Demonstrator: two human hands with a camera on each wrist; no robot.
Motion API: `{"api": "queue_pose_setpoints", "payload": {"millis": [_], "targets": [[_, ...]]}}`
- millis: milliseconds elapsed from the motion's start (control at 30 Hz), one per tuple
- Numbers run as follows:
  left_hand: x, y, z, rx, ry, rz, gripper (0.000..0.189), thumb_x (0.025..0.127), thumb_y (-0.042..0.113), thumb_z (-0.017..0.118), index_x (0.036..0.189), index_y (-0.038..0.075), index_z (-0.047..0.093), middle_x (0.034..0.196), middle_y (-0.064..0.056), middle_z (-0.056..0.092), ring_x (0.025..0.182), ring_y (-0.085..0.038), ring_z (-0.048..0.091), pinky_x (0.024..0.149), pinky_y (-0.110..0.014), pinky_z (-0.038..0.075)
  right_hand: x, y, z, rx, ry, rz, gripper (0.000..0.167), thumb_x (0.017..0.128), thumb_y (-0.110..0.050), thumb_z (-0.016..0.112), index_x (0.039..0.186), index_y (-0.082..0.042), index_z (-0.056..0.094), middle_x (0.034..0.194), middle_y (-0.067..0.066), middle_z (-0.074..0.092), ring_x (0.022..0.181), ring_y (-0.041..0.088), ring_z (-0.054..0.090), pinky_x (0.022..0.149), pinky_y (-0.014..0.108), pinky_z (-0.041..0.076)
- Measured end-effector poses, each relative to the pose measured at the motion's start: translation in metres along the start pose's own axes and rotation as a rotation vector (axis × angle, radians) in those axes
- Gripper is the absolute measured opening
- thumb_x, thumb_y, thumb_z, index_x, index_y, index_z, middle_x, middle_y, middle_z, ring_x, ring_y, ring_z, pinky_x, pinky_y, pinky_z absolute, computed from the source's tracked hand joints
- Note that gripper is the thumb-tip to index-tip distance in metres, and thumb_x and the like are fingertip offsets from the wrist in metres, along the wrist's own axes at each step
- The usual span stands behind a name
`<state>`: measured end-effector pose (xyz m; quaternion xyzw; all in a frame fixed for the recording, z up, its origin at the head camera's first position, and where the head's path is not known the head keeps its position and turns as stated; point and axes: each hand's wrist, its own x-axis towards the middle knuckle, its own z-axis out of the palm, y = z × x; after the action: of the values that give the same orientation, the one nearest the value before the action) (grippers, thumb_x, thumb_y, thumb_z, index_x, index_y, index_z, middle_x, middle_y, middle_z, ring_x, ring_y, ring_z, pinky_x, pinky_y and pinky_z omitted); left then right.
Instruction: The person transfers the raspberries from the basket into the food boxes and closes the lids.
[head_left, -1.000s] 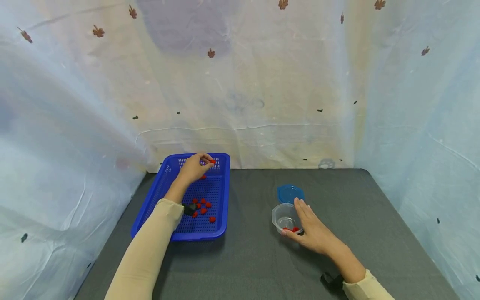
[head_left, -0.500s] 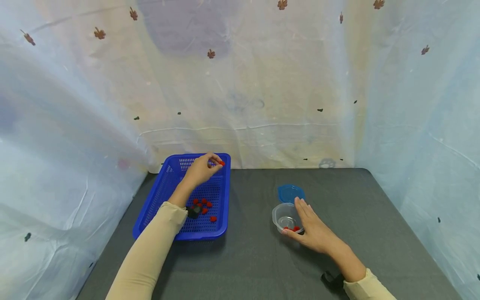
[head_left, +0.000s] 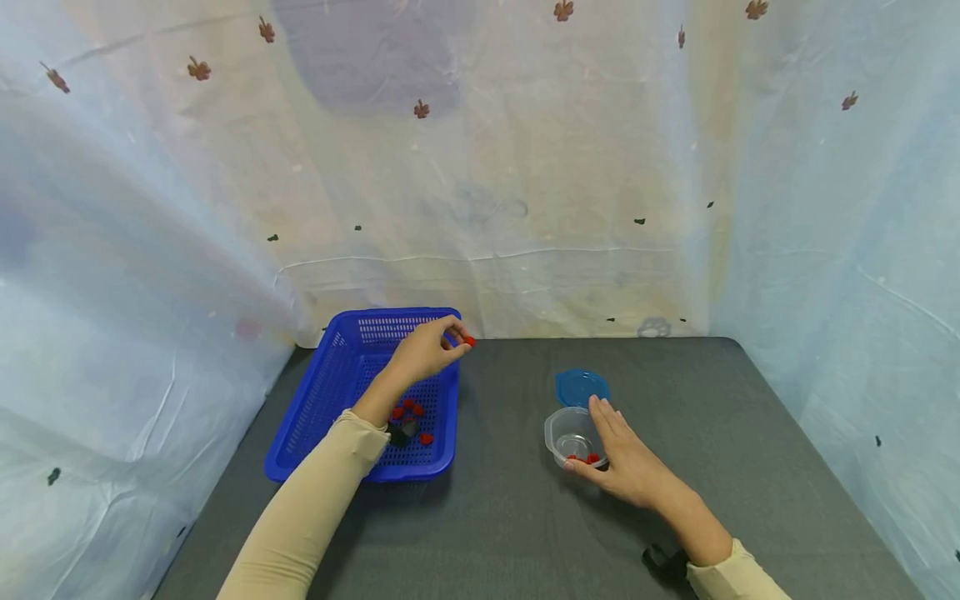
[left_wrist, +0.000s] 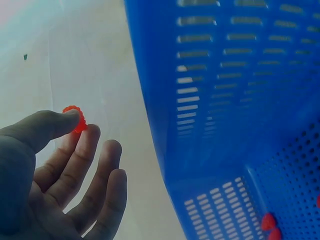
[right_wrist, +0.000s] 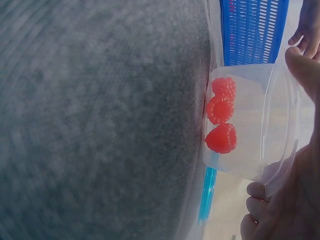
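My left hand (head_left: 423, 354) pinches one red raspberry (head_left: 469, 341) between thumb and fingertips, above the right rim of the blue basket (head_left: 449, 433). In the left wrist view that raspberry (left_wrist: 81, 124) sits at the thumb's tip, outside the basket wall. Several more raspberries (head_left: 417, 410) lie on the basket floor, some hidden by the left arm. My right hand (head_left: 633, 467) holds a clear plastic container (head_left: 557, 432) on the table, thumb at one side and fingers at the other. Three raspberries (right_wrist: 222, 137) show through its wall near the bottom in the right wrist view.
A blue lid (head_left: 581, 387) lies flat just behind the container. Grey cloth (head_left: 498, 517) covers the table, and a patterned curtain (head_left: 480, 192) hangs behind and at both sides. A stretch of table separates basket and container.
My left hand has moved right with the raspberry, from over the basket's back part to its right rim, dipping slightly at the end. The right hand and container have stayed put.
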<state>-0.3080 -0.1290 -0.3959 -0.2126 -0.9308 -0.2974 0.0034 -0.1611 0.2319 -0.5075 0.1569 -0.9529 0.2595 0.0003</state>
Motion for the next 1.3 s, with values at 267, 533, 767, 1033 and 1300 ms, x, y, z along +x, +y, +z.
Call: {"api": "queue_pose_setpoints", "payload": {"millis": [267, 533, 767, 1033, 1300], "targets": [[-0.001, 0.010, 0.007, -0.003, -0.039, 0.053, 0.015, 0.102, 0.029, 0.076, 0.115, 0.023, 0.071, 0.108, 0.005, 0.072, 0.099, -0.018, 0.072, 0.072, -0.036, 0.056, 0.000, 0.000, 0.000, 0.003, 0.004, 0.002, 0.121, 0.093, -0.076, 0.067, 0.170, 0.001, 0.016, 0.177, 0.024, 0.016, 0.161, 0.050, 0.017, 0.125, 0.066, 0.023], [-0.002, 0.023, 0.019, 0.005, -0.071, 0.105, 0.014, 0.101, 0.028, 0.077, 0.114, 0.023, 0.073, 0.104, 0.007, 0.071, 0.090, -0.013, 0.070, 0.068, -0.033, 0.054, 0.000, 0.000, -0.001, 0.004, 0.007, 0.001, 0.121, 0.093, -0.076, 0.067, 0.170, 0.001, 0.016, 0.177, 0.024, 0.016, 0.161, 0.051, 0.018, 0.125, 0.066, 0.023], [-0.004, 0.037, 0.029, 0.015, -0.078, 0.117, 0.014, 0.101, 0.028, 0.078, 0.112, 0.024, 0.070, 0.101, 0.011, 0.071, 0.084, -0.007, 0.066, 0.068, -0.032, 0.053, 0.000, 0.000, 0.000, 0.013, 0.001, 0.002, 0.121, 0.092, -0.077, 0.067, 0.170, 0.001, 0.016, 0.177, 0.024, 0.016, 0.161, 0.050, 0.017, 0.125, 0.066, 0.022], [-0.007, 0.054, 0.034, 0.028, -0.091, 0.173, 0.015, 0.103, 0.028, 0.075, 0.114, 0.021, 0.068, 0.102, 0.009, 0.072, 0.086, -0.007, 0.066, 0.076, -0.032, 0.055, 0.002, 0.001, 0.000, 0.000, 0.003, 0.005, 0.121, 0.092, -0.076, 0.067, 0.170, 0.001, 0.015, 0.177, 0.024, 0.015, 0.161, 0.050, 0.017, 0.125, 0.066, 0.023], [-0.010, 0.072, 0.039, 0.049, -0.128, 0.216, 0.013, 0.103, 0.025, 0.074, 0.113, 0.022, 0.068, 0.103, 0.008, 0.073, 0.086, -0.006, 0.068, 0.077, -0.030, 0.057, 0.003, 0.000, 0.001, -0.003, -0.003, 0.010, 0.121, 0.093, -0.076, 0.066, 0.170, 0.001, 0.015, 0.176, 0.025, 0.015, 0.161, 0.051, 0.017, 0.124, 0.067, 0.023]]}}
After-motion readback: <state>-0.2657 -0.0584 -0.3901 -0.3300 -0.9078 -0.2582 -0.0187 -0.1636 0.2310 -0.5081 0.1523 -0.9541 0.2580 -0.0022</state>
